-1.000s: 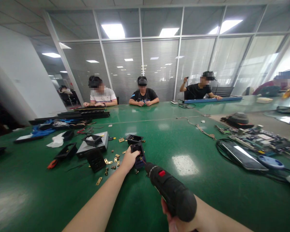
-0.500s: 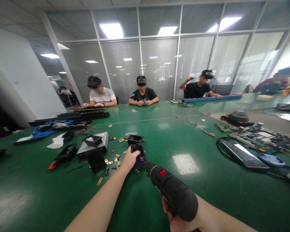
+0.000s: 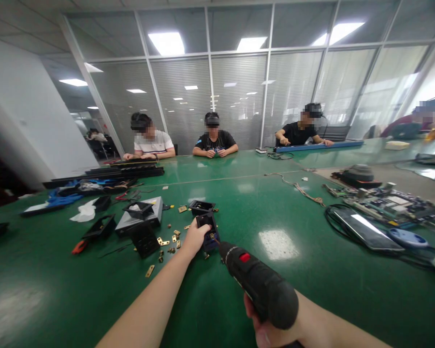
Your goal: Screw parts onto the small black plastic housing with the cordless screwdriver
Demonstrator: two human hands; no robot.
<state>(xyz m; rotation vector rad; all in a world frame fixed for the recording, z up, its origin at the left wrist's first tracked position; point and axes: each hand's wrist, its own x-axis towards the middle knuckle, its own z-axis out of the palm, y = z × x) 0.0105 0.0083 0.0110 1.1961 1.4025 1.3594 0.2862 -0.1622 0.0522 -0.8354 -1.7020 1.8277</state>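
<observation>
Far to your left on the green counter [image 3: 50,285] lie a white rag [image 3: 83,211] and some black trays [image 3: 100,226], then a grey box [image 3: 139,220] with a black frame on top. Next come small gold metal pieces [image 3: 166,243], loose on the counter, so some parts are not yet put in. Your left hand [image 3: 195,238] has its grip closed around a little black box [image 3: 207,231] that stands on the counter, just in front of another black box [image 3: 201,208]. Your right hand [image 3: 271,331] is wrapped tight around the black power screwdriver [image 3: 259,285], and its tip points into the little black box. The screw is too small to see, so maybe it is only partly in. Circuit boards [image 3: 391,205] lie far right.
</observation>
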